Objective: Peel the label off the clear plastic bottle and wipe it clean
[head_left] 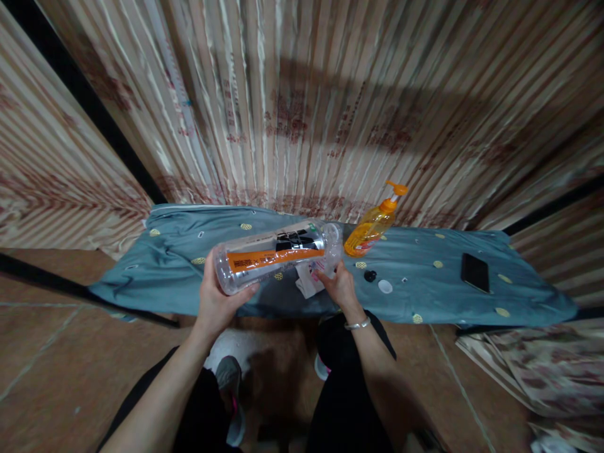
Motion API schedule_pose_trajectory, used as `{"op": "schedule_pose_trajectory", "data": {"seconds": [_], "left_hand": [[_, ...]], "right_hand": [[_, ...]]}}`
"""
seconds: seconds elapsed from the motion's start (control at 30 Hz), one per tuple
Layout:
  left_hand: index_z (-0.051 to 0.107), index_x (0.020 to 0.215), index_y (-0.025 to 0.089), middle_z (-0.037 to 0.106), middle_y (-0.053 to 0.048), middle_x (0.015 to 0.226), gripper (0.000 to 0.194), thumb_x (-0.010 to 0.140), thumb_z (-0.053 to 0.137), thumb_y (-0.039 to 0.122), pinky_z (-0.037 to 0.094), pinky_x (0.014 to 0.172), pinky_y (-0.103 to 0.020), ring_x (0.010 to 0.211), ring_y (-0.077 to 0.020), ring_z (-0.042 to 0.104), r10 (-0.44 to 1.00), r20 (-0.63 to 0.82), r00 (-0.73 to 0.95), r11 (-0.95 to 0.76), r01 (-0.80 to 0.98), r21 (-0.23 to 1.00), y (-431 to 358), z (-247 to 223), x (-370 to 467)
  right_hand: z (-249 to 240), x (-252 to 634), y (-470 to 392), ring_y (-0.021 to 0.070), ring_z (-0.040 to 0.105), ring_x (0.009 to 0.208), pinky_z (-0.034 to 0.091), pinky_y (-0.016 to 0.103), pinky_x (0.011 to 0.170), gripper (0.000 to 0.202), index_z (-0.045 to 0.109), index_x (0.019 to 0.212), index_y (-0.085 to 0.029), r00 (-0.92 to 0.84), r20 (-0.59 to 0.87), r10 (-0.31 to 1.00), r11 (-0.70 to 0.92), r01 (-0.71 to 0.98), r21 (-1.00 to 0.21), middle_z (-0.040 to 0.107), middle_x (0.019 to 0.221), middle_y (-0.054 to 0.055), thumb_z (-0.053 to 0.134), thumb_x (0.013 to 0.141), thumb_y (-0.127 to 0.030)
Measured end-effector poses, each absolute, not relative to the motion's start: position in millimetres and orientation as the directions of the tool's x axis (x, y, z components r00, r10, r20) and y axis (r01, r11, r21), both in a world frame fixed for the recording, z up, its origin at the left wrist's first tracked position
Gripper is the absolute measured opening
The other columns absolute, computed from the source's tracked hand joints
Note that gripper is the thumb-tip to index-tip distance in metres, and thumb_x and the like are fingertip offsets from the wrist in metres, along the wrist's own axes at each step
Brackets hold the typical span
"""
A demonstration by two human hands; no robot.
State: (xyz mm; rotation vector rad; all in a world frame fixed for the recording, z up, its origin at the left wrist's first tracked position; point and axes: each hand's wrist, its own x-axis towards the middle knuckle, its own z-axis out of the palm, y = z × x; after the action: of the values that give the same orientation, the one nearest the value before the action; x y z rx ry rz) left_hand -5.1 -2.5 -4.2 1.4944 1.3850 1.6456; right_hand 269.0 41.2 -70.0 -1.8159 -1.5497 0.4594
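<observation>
My left hand is wrapped around the base end of a large clear plastic bottle with an orange and black label. The bottle is tilted almost onto its side above the cloth, its neck end pointing right. At that end my right hand is closed, fingers pinched by a clear see-through piece whose kind I cannot make out. A white wrapper-like piece with pink print shows beside the right fingers. Just right of the neck stands a pump bottle of orange liquid.
A blue-green patterned cloth covers the narrow table. On it lie a small black cap, a white round lid and a black phone. A striped curtain hangs behind; dark frame poles slant at both sides.
</observation>
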Motion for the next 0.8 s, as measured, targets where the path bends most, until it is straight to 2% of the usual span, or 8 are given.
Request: {"op": "schedule_pose_trajectory", "data": {"seconds": [0.27, 0.57, 0.8], "left_hand": [[0.043, 0.136, 0.018, 0.055, -0.015, 0.129, 0.098, 0.054, 0.086, 0.051, 0.044, 0.105, -0.051, 0.121, -0.0342, 0.056, 0.879, 0.424, -0.218, -0.368, 0.254, 0.895, -1.6, -5.3, -5.9], [0.044, 0.135, 0.017, 0.055, -0.014, 0.129, 0.096, 0.056, 0.084, 0.054, 0.048, 0.101, -0.048, 0.118, -0.0329, 0.058, 0.870, 0.442, -0.219, -0.373, 0.293, 0.880, -2.6, -2.9, -4.9], [0.045, 0.133, 0.017, 0.057, -0.015, 0.127, 0.095, 0.055, 0.085, 0.053, 0.047, 0.102, -0.047, 0.118, -0.0328, 0.058, 0.858, 0.460, -0.229, -0.385, 0.305, 0.871, -2.4, -1.5, -4.1]], "right_hand": [[-72.1, 268.9, 41.8, 0.0274, 0.070, 0.083, 0.052, 0.036, 0.071, 0.036, 0.053, 0.099, -0.020, 0.223, 0.195, 0.955, -0.025, 0.716, -0.698, 0.071, 0.088, 0.009, 0.068, 0.073, -0.041], [-71.4, 269.0, 42.1, 0.0290, 0.069, 0.084, 0.053, 0.039, 0.073, 0.038, 0.052, 0.097, -0.020, 0.224, 0.183, 0.957, -0.037, 0.722, -0.691, 0.070, 0.088, 0.010, 0.070, 0.073, -0.041], [-71.2, 268.9, 41.5, 0.0286, 0.069, 0.086, 0.052, 0.038, 0.074, 0.040, 0.053, 0.102, -0.018, 0.222, 0.180, 0.958, -0.033, 0.710, -0.703, 0.071, 0.091, 0.011, 0.070, 0.073, -0.040]]}}
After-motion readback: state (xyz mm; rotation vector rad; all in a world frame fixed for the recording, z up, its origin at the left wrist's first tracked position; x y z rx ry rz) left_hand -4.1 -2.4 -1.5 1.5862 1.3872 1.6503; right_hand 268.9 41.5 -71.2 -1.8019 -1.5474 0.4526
